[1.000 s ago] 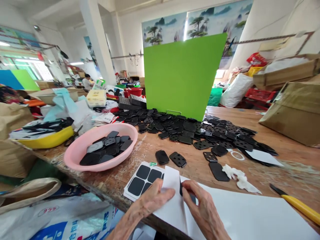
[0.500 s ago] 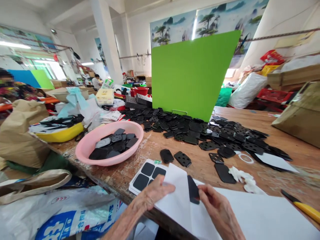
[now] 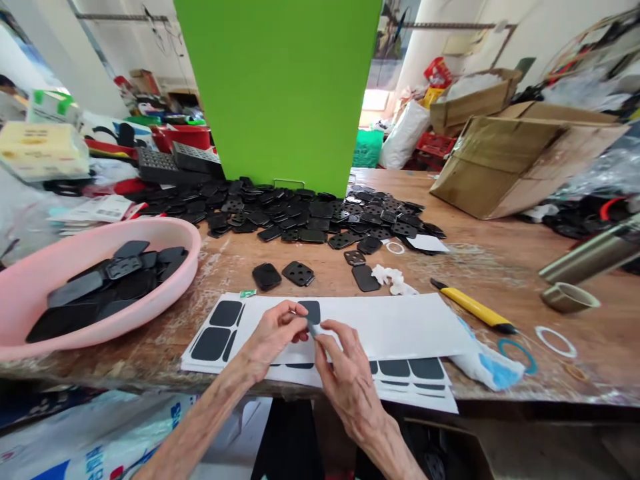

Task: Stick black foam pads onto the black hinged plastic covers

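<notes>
My left hand (image 3: 275,333) and my right hand (image 3: 347,370) meet above white sticker sheets at the table's front edge. Between their fingertips they pinch a thin dark adhesive pad (image 3: 313,329), seen nearly edge-on. Just behind it, a dark rounded-square pad (image 3: 312,311) lies on the blank white top sheet (image 3: 395,327). More dark rounded-square stickers (image 3: 211,343) show on the sheet at the left, and others peek out below the top sheet. Beyond the hands lie a black plate (image 3: 267,276) and a black plate with holes (image 3: 299,273).
A pink basin (image 3: 193,257) of black pieces stands left. Black plates (image 3: 310,213) are heaped before a green board (image 3: 280,87). To the right are a yellow-handled cutter (image 3: 473,307), crumpled white tissue (image 3: 393,279), tape rings, a metal flask (image 3: 595,250) and a cardboard box (image 3: 505,160).
The view has swung right and down. My left hand has let go of the lifted white sheet, which now lies flat. Both hands have come together on the dark pad.
</notes>
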Available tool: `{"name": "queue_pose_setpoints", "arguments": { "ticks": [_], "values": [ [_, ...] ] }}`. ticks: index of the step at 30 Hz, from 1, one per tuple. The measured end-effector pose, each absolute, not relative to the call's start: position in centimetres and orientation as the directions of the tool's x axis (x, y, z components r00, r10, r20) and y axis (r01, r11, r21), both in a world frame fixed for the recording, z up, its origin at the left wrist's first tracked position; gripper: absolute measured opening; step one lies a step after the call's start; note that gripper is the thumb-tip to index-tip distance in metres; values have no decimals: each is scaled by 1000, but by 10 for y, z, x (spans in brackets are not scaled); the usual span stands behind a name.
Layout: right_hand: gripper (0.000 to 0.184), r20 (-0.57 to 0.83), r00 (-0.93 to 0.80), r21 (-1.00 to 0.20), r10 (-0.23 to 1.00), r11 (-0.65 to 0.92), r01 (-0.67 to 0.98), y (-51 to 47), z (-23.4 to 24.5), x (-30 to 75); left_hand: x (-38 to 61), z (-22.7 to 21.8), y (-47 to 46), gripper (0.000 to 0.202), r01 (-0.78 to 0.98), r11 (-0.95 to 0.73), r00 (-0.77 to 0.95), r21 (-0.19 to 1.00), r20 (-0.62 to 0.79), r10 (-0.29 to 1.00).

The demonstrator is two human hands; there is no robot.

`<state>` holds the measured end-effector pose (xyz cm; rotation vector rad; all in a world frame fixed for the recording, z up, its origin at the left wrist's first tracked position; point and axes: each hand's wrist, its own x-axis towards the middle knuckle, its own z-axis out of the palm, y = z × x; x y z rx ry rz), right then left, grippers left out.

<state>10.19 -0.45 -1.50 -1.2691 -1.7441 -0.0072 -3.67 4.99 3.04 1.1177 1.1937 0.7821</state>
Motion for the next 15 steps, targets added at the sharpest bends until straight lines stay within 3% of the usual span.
{"name": "queue_pose_setpoints", "arguments": {
  "ticks": [3,7,10,12,15],
  "values": [
    [18,558,236,-690,796,287,664,-3,-18,116,-23,25,53,18,40,272,258,962,-273,927],
    [18,154,367,-962,917,54,269,4,-20,143,-4,24,64,16,129,232,381,964,-264,886],
    [26,4,437,-1000,899,11,-13,4,-19,159,21,24,85,19,457,-11,448,889,-220,867],
    [31,-8,487,-996,874,35,-80,0,-18,167,43,20,107,21,637,-191,451,747,-160,878],
    [34,-10,475,-993,880,46,-105,-10,-19,179,82,14,142,26,747,-265,396,609,-88,914]
  ]
}}
